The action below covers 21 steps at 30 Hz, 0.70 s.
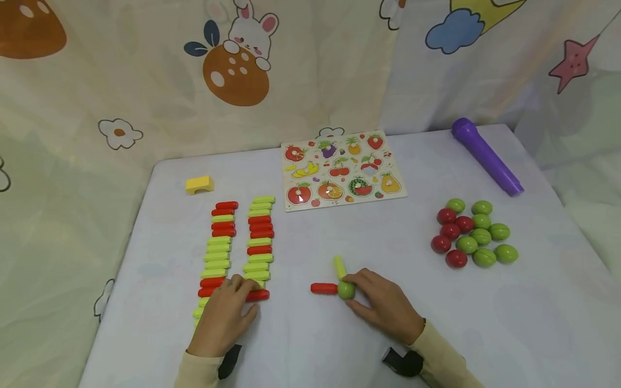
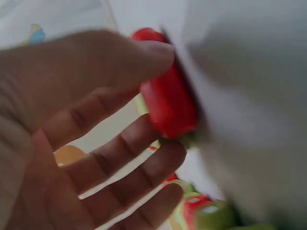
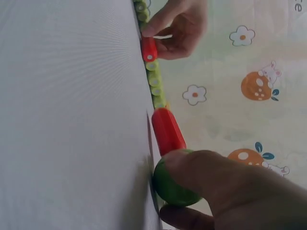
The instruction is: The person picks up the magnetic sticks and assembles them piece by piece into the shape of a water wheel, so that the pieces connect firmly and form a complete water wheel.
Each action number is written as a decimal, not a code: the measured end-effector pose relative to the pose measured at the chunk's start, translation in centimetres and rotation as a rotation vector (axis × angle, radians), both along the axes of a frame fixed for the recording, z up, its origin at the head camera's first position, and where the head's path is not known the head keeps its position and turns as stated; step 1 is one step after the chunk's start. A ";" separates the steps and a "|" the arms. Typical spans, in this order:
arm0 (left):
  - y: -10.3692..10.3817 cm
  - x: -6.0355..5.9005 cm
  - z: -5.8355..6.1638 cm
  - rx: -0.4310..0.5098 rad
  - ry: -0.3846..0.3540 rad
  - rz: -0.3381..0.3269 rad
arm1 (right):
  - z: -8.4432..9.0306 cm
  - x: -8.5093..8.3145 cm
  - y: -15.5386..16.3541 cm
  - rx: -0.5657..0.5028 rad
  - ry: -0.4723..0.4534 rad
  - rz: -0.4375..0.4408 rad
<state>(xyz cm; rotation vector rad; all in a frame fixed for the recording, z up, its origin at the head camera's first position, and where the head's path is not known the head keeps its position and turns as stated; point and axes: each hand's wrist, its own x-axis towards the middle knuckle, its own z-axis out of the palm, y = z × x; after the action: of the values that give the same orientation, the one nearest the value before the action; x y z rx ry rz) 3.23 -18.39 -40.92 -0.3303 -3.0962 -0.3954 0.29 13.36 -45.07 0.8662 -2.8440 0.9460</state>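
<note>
My left hand [image 1: 227, 310] is at the near end of the right-hand column of sticks. Its thumb and fingers pinch a red stick [image 2: 170, 100], whose outer end [image 1: 259, 295] pokes out past the fingertips. With thumb and forefinger, my right hand [image 1: 388, 306] holds a green ball [image 1: 346, 291] low on the white table. Against the ball's left side is another red stick [image 1: 323, 288], lying sideways. A light green stick [image 1: 339, 265] points away from the ball toward the back. The right wrist view shows the green ball [image 3: 173, 186] under my thumb.
Red and light green sticks form two columns [image 1: 218, 248] on the left, partly under my left hand. A yellow block [image 1: 199, 185] lies behind them. A fruit puzzle board [image 1: 344, 171] is at the back. On the right are several red and green balls [image 1: 481, 236] and a purple microphone [image 1: 487, 156].
</note>
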 end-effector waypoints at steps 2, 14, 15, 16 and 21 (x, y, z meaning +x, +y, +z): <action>-0.4 0.1 -0.2 0.001 -0.002 0.004 | -0.1 -0.1 0.0 -0.005 0.005 -0.035; 1.2 0.2 -1.2 0.123 -0.014 -0.023 | 0.1 -0.2 0.1 -0.059 -0.008 -0.141; 1.6 0.2 -1.2 0.128 -0.013 -0.035 | 0.1 -0.2 0.1 -0.064 -0.008 -0.130; 2.0 0.1 -1.3 0.135 -0.010 -0.050 | 0.2 -0.2 0.0 -0.071 -0.007 -0.117; 4.1 -0.5 -1.4 0.193 -0.013 -0.167 | 0.3 0.0 -0.2 -0.105 0.001 -0.082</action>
<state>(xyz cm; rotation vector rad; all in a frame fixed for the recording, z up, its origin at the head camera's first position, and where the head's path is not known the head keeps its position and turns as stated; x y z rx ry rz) 2.77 -14.34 -42.27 -0.5844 -3.0191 -0.6951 0.30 13.19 -44.77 0.7333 -2.7756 1.0736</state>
